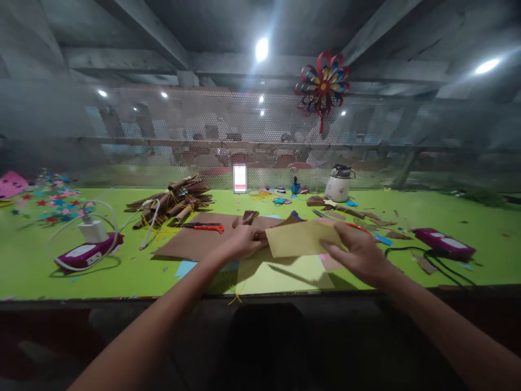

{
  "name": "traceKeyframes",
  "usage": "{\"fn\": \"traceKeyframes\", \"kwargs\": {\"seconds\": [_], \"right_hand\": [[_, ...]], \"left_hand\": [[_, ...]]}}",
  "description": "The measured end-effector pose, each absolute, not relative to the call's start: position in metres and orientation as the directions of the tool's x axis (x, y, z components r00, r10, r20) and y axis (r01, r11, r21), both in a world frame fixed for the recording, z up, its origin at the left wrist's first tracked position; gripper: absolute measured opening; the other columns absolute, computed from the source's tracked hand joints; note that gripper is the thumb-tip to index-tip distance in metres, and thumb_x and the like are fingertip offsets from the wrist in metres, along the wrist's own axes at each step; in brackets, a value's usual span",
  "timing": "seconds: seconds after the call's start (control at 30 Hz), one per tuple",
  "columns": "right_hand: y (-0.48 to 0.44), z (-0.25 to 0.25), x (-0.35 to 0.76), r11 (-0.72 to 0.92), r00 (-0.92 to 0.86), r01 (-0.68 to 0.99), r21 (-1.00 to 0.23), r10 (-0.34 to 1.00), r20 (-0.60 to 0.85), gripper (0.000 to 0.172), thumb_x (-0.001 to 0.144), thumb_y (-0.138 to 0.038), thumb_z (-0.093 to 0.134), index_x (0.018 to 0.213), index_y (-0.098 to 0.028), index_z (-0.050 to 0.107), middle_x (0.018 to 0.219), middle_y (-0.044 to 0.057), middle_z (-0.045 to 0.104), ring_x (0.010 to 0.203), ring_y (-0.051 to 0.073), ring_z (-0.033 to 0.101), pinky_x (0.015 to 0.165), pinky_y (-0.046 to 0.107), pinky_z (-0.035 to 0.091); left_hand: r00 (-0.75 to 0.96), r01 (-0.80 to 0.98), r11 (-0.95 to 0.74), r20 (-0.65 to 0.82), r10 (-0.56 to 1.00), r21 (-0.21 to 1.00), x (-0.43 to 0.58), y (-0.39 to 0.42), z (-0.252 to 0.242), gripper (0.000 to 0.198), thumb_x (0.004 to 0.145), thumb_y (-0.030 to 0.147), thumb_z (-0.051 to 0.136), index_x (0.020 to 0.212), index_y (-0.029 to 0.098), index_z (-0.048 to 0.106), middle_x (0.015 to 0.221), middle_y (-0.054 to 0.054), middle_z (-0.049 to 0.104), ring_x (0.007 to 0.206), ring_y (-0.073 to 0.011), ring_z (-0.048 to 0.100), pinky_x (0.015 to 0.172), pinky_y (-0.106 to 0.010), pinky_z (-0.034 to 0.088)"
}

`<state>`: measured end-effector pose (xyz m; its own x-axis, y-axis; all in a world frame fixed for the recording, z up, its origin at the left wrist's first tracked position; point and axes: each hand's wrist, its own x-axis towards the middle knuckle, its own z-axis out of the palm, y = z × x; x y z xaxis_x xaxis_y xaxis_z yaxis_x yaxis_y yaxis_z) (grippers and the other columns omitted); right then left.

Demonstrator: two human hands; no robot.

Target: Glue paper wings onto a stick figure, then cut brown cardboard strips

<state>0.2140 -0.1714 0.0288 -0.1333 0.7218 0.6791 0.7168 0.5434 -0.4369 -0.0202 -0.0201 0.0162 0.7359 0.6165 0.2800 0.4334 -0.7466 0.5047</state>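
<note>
yellow paper [296, 239] pinched by right hand [360, 251]; left hand [241, 242], grip unclear, near brown sheet [189, 243] bearing orange cutter [208, 228].

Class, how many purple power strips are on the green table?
2: one purple power strip at the left with a white charger on it, another purple power strip right of the right hand.

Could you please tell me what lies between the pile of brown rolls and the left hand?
In the head view, an orange-handled cutter lies between the pile and the left hand, resting on brown paper.
</note>
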Motion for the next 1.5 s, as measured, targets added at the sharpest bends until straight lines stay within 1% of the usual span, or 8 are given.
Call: {"fn": "traceKeyframes", "kwargs": {"seconds": [0.17,0.27,0.37,0.57,0.7,0.83,1.07,1.5], "right_hand": [[-0.175,0.06,0.217,0.57,0.138,0.51,-0.645,0.686,0.715,0.031,0.082,-0.027,0.059,0.111,-0.018,0.056,0.089,0.006,0.067,0.083,0.021,0.066,0.074,0.037,0.057],[-0.158,0.066,0.209,0.582,0.117,0.685,-0.438,0.506,0.855,0.02,0.083,-0.025,0.056,0.101,-0.017,0.06,0.086,0.007,0.065,0.082,0.021,0.063,0.075,0.038,0.055],[-0.139,0.062,0.19,0.57,-0.138,0.816,-0.095,0.352,0.926,0.015,0.085,-0.015,0.05,0.093,-0.018,0.062,0.085,0.007,0.061,0.084,0.02,0.057,0.074,0.037,0.05],[-0.106,0.044,0.156,0.586,-0.451,0.794,0.161,0.39,0.803,0.02,0.084,-0.007,0.046,0.088,-0.016,0.063,0.079,0.008,0.058,0.079,0.021,0.047,0.07,0.037,0.042],[-0.083,0.035,0.158,0.675,-0.43,0.736,0.048,0.412,0.804,0.02,0.081,-0.007,0.05,0.09,-0.018,0.065,0.085,0.008,0.061,0.084,0.021,0.048,0.074,0.038,0.041],[-0.068,0.032,0.166,0.735,-0.301,0.634,-0.24,0.521,0.799,0.012,0.081,-0.015,0.055,0.083,-0.019,0.067,0.079,0.006,0.064,0.078,0.019,0.051,0.072,0.035,0.042],[-0.055,0.018,0.167,0.49,0.032,0.439,-0.753,0.829,0.558,0.022,0.07,-0.036,0.066,0.078,-0.016,0.066,0.06,-0.001,0.053,0.055,0.012,0.045,0.053,0.026,0.036],[-0.057,0.01,0.163,0.467,0.191,0.448,-0.762,0.783,0.592,0.053,0.07,-0.033,0.066,0.117,-0.015,0.051,0.06,-0.005,0.05,0.053,0.012,0.045,0.053,0.025,0.037]], "left_hand": [[0.858,0.355,-0.754,0.128,0.498,0.553,-0.038,-0.047,0.028,0.058,0.063,0.038,0.07,0.116,0.019,0.058,0.119,-0.012,0.06,0.106,-0.0282,0.056,0.085,-0.035,0.045],[0.821,0.238,-0.572,0.152,0.55,0.785,-0.047,-0.06,0.045,0.06,0.069,0.045,0.067,0.122,0.021,0.052,0.134,-0.012,0.048,0.117,-0.0274,0.049,0.093,-0.039,0.042],[0.794,-0.01,-0.186,0.121,0.596,0.983,-0.037,-0.065,0.058,0.052,0.084,0.055,0.044,0.113,0.013,0.057,0.118,-0.017,0.059,0.108,-0.0257,0.056,0.091,-0.041,0.045],[0.617,-0.337,0.209,0.047,0.786,0.918,0.007,-0.039,0.059,0.029,0.089,0.031,0.046,0.096,0.006,0.059,0.083,-0.013,0.067,0.073,-0.0183,0.064,0.074,-0.032,0.051],[0.549,-0.443,0.236,0.053,0.834,0.865,0.007,-0.021,0.049,0.025,0.089,0.019,0.042,0.097,0.003,0.059,0.079,-0.014,0.068,0.073,-0.0193,0.064,0.072,-0.031,0.052],[0.594,-0.452,0.206,0.12,0.795,0.868,-0.002,-0.016,0.035,0.024,0.087,0.019,0.047,0.099,0.004,0.061,0.09,-0.016,0.068,0.084,-0.0222,0.064,0.078,-0.036,0.051],[0.718,-0.465,0.238,0.206,0.665,0.853,-0.002,-0.018,0.026,0.038,0.087,0.034,0.05,0.113,0.008,0.058,0.11,-0.018,0.063,0.092,-0.0239,0.062,0.086,-0.043,0.048],[0.555,-0.396,-0.011,0.249,0.794,0.918,0.016,-0.023,0.014,0.034,0.075,0.027,0.066,0.107,0.018,0.06,0.11,-0.01,0.064,0.092,-0.0221,0.062,0.075,-0.034,0.053]]}}
